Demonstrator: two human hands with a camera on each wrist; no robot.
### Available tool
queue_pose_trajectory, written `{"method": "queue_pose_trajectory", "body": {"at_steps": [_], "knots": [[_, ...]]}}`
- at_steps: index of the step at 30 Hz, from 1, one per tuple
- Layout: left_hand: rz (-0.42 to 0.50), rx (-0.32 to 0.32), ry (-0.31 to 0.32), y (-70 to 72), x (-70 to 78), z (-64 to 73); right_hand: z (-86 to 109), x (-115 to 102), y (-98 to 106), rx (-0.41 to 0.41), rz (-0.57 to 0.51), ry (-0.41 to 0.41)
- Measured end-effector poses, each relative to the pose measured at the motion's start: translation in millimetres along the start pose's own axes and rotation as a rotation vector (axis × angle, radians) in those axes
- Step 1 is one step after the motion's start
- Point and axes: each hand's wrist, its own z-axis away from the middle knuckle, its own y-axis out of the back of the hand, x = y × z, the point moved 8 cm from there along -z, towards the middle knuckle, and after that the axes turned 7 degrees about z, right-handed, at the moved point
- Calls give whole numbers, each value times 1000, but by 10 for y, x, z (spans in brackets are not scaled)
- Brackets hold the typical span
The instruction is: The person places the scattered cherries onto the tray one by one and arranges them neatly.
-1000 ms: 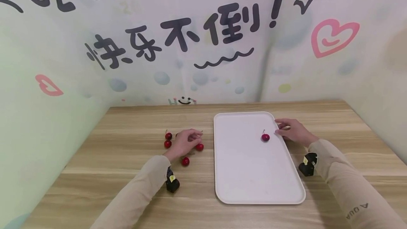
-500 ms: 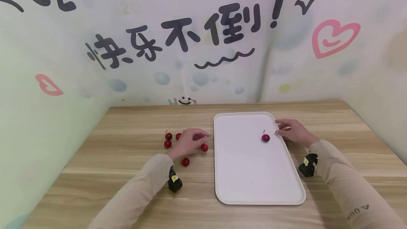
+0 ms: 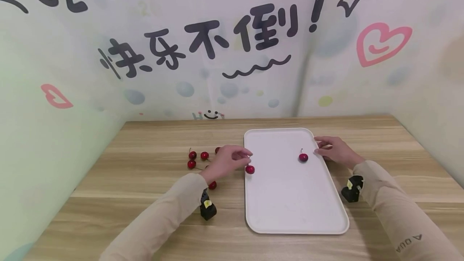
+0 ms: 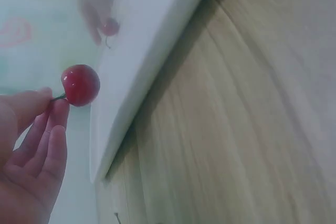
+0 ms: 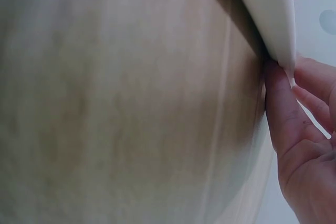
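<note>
My left hand (image 3: 228, 160) pinches a red cherry (image 3: 249, 169) by its stem between thumb and fingertip. The cherry hangs over the left rim of the white tray (image 3: 290, 196); the left wrist view shows it close up (image 4: 81, 85), above the tray's edge. My right hand (image 3: 337, 150) is at the tray's right side, thumb and fingertips touching the rim, as the right wrist view also shows (image 5: 304, 140). Another cherry (image 3: 303, 157), stem up, lies on the tray near that hand.
Several cherries (image 3: 191, 164) lie on the wooden table (image 3: 152, 144) left of the tray, some partly hidden by my left hand and wrist. A printed wall (image 3: 163, 96) rises behind the table. Each wrist wears a small black camera (image 3: 208, 208).
My left hand has lifted a cherry from the group and carried it right, from the table to over the tray's left rim. The right hand and tray stay put.
</note>
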Motion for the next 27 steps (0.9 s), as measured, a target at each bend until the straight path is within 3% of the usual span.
{"method": "queue_pose_trajectory", "body": {"at_steps": [10,19,27], "knots": [[111,20,34,-152,147,-211,-2,-15,14,3,10,8],[58,37,-2,-347,400,-485,-3,6,6,2,10,-4],[-7,24,39,-527,361,-623,8,9,7,4,-4,3]]}}
